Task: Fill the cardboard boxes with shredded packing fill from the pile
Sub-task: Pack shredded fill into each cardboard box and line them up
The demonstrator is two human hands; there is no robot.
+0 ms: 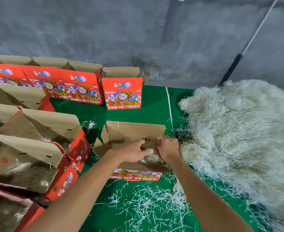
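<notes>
Two bare forearms reach forward from the bottom edge over loose white shreds of packing fill (pixel 148 201) scattered on the green floor covering (pixel 138 114). Both hands meet over the open red-and-brown cardboard fruit box (pixel 134 131) standing just beside the big pale pile of shredded packing fill (pixel 242 131) on the right. The left hand (pixel 134 152) lies spread with loosely extended fingers, pressing down into the box; the right hand (pixel 167 148) has its fingers curled inward over the box mouth, though whether they pinch any fill I cannot tell. A little fill shows inside the box beneath the hands. To the left, open red boxes holding fill (pixel 37 164) stand in a row, and more red printed boxes (pixel 122 92) stand near the grey concrete wall (pixel 138 30).
</notes>
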